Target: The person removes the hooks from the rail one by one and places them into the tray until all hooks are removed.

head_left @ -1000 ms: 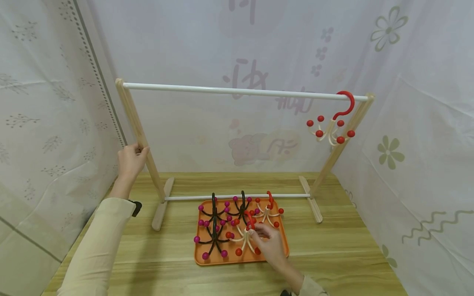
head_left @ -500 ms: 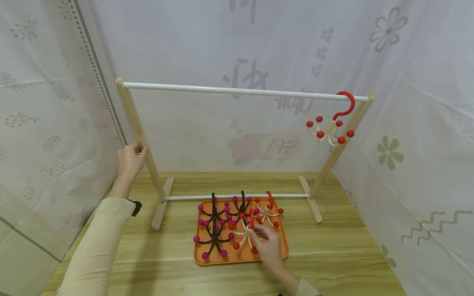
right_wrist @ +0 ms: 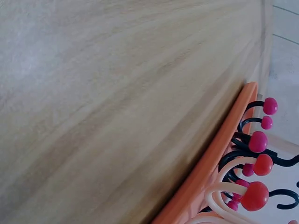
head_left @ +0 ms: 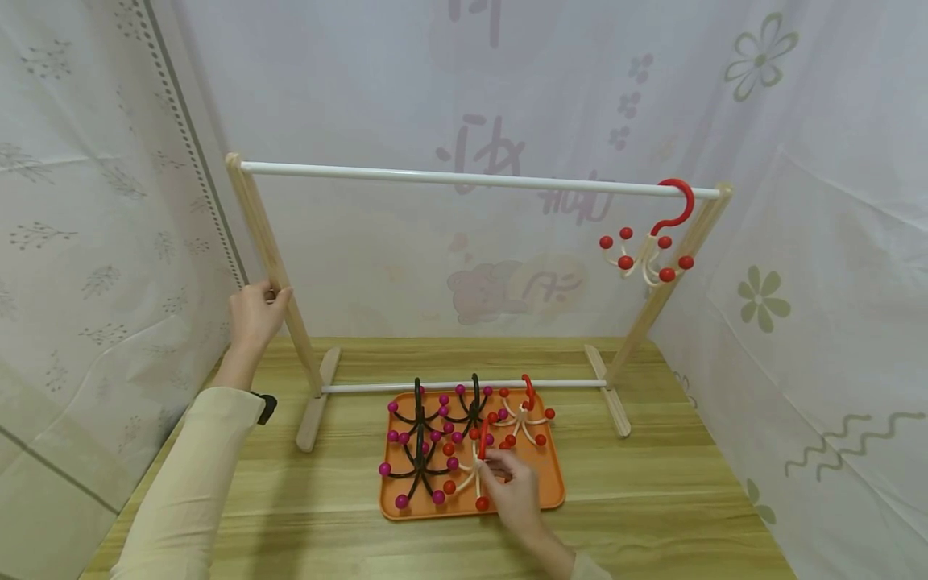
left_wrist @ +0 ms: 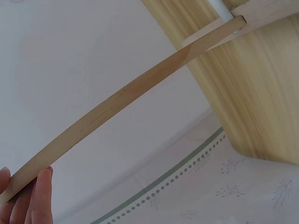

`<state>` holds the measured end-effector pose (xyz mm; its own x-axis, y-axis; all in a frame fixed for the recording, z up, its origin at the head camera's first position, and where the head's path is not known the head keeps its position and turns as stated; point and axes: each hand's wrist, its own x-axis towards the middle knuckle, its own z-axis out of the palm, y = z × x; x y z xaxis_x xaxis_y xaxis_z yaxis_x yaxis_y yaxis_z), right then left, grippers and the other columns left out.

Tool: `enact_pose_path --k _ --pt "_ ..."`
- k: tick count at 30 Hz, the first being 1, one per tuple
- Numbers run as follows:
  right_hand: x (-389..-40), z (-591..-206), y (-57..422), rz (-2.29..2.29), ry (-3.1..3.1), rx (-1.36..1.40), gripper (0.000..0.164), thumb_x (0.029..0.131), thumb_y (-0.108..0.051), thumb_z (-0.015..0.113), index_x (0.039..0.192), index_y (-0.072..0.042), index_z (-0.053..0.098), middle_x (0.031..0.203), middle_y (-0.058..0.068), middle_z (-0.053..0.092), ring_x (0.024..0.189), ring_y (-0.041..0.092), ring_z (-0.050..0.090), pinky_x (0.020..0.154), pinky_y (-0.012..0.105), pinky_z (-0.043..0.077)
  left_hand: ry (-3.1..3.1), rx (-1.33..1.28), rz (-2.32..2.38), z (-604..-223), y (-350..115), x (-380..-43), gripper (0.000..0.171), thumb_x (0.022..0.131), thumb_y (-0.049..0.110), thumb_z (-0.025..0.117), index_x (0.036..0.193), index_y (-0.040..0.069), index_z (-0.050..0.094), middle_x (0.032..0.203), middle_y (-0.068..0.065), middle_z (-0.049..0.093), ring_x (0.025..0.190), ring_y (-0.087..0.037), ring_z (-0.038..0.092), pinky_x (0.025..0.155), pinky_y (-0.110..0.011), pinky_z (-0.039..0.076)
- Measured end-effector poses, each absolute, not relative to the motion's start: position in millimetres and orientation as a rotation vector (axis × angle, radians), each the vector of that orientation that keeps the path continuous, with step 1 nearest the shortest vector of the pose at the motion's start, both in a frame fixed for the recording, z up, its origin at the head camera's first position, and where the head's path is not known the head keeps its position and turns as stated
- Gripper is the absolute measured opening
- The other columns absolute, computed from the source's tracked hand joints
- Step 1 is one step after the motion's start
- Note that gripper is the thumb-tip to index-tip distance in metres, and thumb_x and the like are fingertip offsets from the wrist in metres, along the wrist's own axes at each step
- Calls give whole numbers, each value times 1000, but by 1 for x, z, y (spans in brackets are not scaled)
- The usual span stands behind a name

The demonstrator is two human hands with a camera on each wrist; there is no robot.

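My left hand grips the left wooden post of a rack, with fingers and thumb on either side of it. The left wrist view shows the fingers against the post's edge. Over the front right of an orange tray, my right hand pinches the stem of a cream multi-arm hanger with a red hook and red ball tips. The right wrist view shows some of its red balls but not the hand. I cannot tell whether this hanger touches the tray.
A matching cream hanger hangs from the right end of the white top rail. Another red hook stands at the tray's back right. Black hangers with magenta balls fill the tray's left and back. A lower rail runs behind.
The cream hanger in my right hand has turned and shifted slightly, and the hand has moved a little left and down. My left hand stays on the post.
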<state>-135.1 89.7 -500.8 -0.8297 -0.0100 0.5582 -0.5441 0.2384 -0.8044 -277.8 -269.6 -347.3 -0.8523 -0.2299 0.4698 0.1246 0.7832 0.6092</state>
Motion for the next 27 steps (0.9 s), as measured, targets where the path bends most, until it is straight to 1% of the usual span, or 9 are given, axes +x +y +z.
enact_pose_path --k 4,10,18,23,25,27 --pt "-136 -505 89 1642 -2087 495 11 74 10 64 85 11 61 75 15 63 65 28 62 57 36 51 -2441 76 -875 -347 -270 -277 30 92 18 47 85 -9 58 89 -30 59 83 -42 56 70 -49 43" --pt "-138 -509 89 1647 -2113 509 11 75 8 64 85 11 61 77 18 63 66 28 62 59 35 51 -2447 79 -886 -347 -270 -278 30 92 18 47 86 -9 58 89 -29 60 81 -41 56 69 -48 43" --pt "-138 -508 90 1661 -2164 485 12 76 5 65 87 10 62 79 19 63 68 28 62 60 34 51 -2452 89 -900 -347 -272 -278 30 92 18 46 87 -9 58 92 -29 59 87 -42 55 71 -49 42" --pt "-137 -500 96 1650 -2230 417 17 76 -1 67 91 4 64 79 12 63 65 18 61 57 31 50 -2452 85 -894 -347 -271 -278 29 92 18 47 87 -9 58 91 -29 59 86 -41 55 71 -49 43" --pt "-140 -494 101 1610 -2219 397 17 75 -3 69 91 1 66 76 9 63 62 15 59 55 29 50 -2448 77 -887 -348 -271 -278 29 91 17 48 86 -9 58 91 -30 59 84 -42 55 70 -49 43" --pt "-145 -488 106 1568 -2172 414 17 74 -2 69 90 1 66 73 9 63 60 15 58 53 29 49 -2444 71 -883 -348 -271 -279 29 91 17 48 86 -9 58 91 -30 59 84 -42 56 70 -49 43"
